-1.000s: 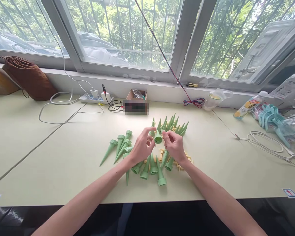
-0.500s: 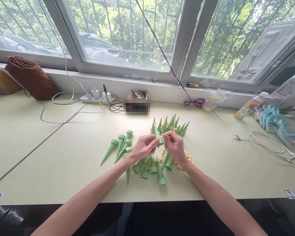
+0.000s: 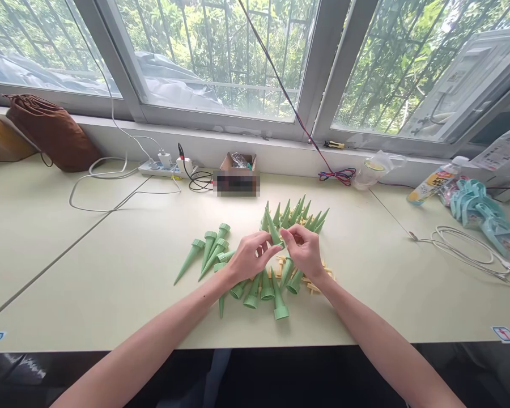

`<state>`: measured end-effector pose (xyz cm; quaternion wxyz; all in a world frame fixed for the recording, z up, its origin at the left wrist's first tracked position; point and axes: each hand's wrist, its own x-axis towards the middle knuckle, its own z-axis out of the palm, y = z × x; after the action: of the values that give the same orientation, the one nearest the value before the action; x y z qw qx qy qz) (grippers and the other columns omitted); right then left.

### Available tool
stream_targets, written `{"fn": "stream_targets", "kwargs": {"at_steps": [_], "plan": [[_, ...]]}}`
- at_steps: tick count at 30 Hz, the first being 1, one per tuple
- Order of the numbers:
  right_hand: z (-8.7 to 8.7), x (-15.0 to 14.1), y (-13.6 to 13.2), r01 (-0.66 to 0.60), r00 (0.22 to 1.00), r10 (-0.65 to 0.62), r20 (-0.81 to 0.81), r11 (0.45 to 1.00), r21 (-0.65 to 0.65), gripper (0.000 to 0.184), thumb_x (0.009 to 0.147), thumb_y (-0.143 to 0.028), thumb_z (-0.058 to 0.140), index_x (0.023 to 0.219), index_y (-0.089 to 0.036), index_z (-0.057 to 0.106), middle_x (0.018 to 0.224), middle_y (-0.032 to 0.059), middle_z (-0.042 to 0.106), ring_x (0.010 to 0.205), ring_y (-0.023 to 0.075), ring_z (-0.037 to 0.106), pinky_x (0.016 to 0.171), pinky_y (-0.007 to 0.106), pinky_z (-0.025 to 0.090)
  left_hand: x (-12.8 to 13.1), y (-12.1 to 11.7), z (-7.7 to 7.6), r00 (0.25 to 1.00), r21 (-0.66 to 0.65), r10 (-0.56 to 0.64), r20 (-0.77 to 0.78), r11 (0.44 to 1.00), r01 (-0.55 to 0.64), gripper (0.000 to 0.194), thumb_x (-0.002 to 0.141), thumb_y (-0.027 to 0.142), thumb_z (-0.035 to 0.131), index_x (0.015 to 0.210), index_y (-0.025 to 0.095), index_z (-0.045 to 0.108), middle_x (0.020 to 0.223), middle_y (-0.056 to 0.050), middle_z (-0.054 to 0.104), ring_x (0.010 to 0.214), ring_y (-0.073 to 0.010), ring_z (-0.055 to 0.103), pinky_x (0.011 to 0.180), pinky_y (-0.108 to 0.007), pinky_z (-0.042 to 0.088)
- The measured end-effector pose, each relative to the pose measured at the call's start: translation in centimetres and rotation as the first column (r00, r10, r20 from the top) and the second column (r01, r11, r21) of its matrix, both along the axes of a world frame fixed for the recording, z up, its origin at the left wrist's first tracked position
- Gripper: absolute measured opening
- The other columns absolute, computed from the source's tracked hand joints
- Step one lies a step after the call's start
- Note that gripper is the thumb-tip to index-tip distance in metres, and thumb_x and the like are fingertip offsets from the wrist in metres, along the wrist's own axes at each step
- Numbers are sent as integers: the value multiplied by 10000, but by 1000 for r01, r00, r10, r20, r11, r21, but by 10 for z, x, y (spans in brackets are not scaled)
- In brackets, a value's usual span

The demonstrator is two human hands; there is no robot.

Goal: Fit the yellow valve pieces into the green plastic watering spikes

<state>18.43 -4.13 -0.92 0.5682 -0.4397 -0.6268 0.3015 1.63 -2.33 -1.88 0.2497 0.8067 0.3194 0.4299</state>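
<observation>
My left hand (image 3: 249, 258) pinches a green plastic cone spike (image 3: 273, 229) above the pale table (image 3: 110, 272), its tip pointing up and away. My right hand (image 3: 304, 249) is closed against the same spike's wide end, fingers pinched; anything small between them is hidden. Under my hands lie several green spikes (image 3: 263, 289) and small yellow plastic pieces (image 3: 317, 283). A fan of several spikes (image 3: 300, 214) lies just beyond, and a few more spikes (image 3: 208, 252) lie to the left.
A brown bag (image 3: 51, 133) sits far left by the window. A power strip (image 3: 164, 168) with white cables, a small cardboard box (image 3: 237, 164), a red-blue wire coil (image 3: 338, 177), a white cable (image 3: 463, 249) and teal clips (image 3: 476, 209) lie along the back and right.
The held spike turned from showing its open round end toward me to pointing tip-up, and both hands closed in together on it.
</observation>
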Motion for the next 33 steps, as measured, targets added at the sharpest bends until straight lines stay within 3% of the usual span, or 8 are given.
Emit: {"fn": "stream_targets", "kwargs": {"at_steps": [6, 13, 23, 27, 33], "plan": [[-1, 1, 0, 21, 998, -24, 58, 999, 43, 331, 907, -382, 626, 649, -189, 547, 547, -40, 443, 478, 95, 363, 451, 252, 287, -1, 1, -3, 998, 167, 40, -45, 985, -32, 264, 922, 325, 606, 733, 165, 513, 650, 18, 528, 516, -81, 468, 492, -206, 434], [0, -1, 0, 38, 997, -38, 73, 999, -2, 394, 915, -389, 603, 593, -193, 490, 524, -48, 389, 481, 97, 320, 461, 265, 260, -2, 3, -7, 994, 256, 52, -98, 966, -26, 209, 945, 281, 569, 774, 169, 527, 697, 10, 522, 551, -90, 472, 506, -212, 429], [-4, -2, 3, 50, 998, -44, 54, 992, -112, 463, 921, -434, 576, 548, -196, 439, 499, -50, 355, 476, 96, 326, 458, 255, 274, -5, 3, -7, 975, 339, 120, -188, 940, -50, 245, 992, 286, 486, 1183, 179, 597, 1072, -100, 661, 668, -117, 624, 582, -249, 524], [-4, -3, 1, 68, 997, -65, 36, 993, -92, 452, 932, -467, 560, 581, -201, 459, 510, -45, 392, 478, 103, 355, 459, 255, 304, -4, 4, -6, 970, 277, 176, -168, 953, -125, 278, 963, 294, 548, 1218, 202, 610, 1107, -92, 654, 594, -82, 594, 573, -241, 529], [-2, -2, -1, 124, 992, -124, 27, 992, -17, 388, 951, -464, 543, 666, -200, 527, 537, -45, 417, 481, 104, 373, 469, 255, 319, -2, 2, 4, 989, 24, 142, -29, 990, -141, 359, 922, 298, 586, 1258, 177, 544, 1073, -77, 641, 566, -72, 599, 542, -225, 535]]}}
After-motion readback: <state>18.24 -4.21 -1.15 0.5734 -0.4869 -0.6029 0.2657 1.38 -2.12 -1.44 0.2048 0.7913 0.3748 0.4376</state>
